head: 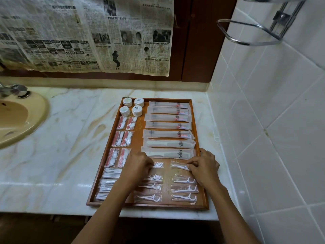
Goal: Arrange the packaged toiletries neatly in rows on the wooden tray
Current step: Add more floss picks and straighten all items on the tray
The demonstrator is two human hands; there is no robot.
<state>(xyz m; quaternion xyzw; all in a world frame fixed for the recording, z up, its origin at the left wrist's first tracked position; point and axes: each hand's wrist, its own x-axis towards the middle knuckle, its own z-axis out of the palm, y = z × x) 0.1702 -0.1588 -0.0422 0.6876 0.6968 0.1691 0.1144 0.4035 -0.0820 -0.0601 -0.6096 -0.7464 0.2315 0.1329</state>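
We see the right hand (204,170) pinching a floss pick packet (179,165) by its right end. The left hand (139,164) pinches another packet (158,164), on the wooden tray (202,173).

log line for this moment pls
phase: aligning floss picks | left hand: pinches floss pick packet | right hand: pinches floss pick packet | wooden tray: rows nearly complete

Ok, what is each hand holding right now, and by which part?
The right hand pinches a packaged floss pick at its right end. The left hand covers the left end of another floss pick packet; whether it grips cannot be told.
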